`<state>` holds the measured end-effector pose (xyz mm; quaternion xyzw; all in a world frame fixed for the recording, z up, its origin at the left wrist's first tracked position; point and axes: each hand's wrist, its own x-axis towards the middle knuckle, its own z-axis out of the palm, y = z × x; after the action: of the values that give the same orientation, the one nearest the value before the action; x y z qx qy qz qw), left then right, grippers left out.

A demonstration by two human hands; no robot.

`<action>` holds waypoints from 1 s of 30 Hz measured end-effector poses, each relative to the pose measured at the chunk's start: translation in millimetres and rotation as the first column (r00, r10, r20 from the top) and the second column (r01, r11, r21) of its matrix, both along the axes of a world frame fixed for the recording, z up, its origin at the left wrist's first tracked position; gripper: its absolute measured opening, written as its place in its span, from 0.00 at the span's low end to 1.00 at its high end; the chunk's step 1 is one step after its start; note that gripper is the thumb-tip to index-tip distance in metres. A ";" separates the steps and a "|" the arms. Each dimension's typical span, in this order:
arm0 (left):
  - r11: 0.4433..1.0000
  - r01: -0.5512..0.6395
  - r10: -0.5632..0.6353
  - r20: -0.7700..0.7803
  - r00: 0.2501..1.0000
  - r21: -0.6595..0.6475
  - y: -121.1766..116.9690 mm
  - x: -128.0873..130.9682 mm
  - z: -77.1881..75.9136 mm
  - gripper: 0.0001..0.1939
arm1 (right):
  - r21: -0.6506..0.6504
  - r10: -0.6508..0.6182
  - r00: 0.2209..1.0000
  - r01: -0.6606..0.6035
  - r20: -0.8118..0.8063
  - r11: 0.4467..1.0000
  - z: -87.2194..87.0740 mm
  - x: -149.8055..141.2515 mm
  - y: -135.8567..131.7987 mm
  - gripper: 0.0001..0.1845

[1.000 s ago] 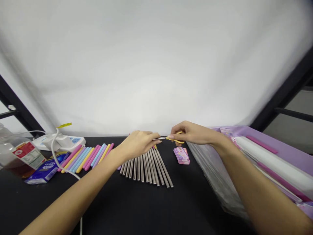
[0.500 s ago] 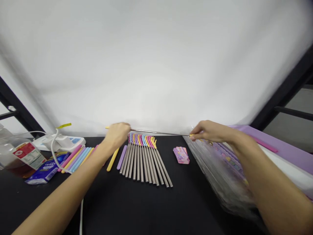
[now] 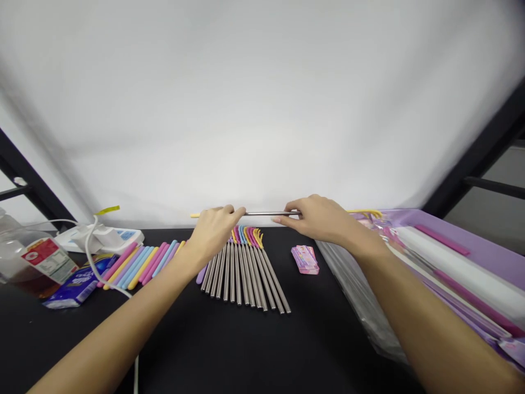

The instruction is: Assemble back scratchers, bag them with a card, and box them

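Observation:
Both hands hold a long steel rod point(image 3: 270, 213) level above the far table edge, and its yellow tip point(image 3: 195, 215) sticks out past my left hand point(image 3: 215, 232). My right hand point(image 3: 320, 219) grips the rod's other end, with the fingertips of both hands a short gap apart. Below them lies a fanned row of steel rods point(image 3: 241, 279) with coloured tips, partly hidden by my left hand. A lilac piece point(image 3: 200, 275) lies at the row's left side.
Coloured silicone strips point(image 3: 143, 266) lie left of the row, beside a tissue pack point(image 3: 77, 285), a white power strip point(image 3: 98, 239) and a clear bottle point(image 3: 24, 257). A pink card stack point(image 3: 305, 260) sits right. A purple tray point(image 3: 451, 235) and a plastic bag point(image 3: 356, 290) fill the right side.
My hands have moved closer together along the rod, my right hand coming back left from above the plastic bag. The rod has shifted slightly right and now sits lower in view.

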<state>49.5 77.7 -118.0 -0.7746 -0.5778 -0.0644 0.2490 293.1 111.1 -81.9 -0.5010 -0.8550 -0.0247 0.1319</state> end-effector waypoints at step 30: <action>0.958 0.277 -0.281 0.055 0.958 0.076 -4.4 13.5 -10.7 0.14 | 0.054 0.023 0.996 -0.019 -0.084 0.998 -26.6 -0.3 10.8 0.32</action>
<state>63.0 73.4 -128.7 -0.8369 -0.4681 -0.1435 0.2447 292.8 121.8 -108.5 -0.4887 -0.8530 -0.0250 0.1815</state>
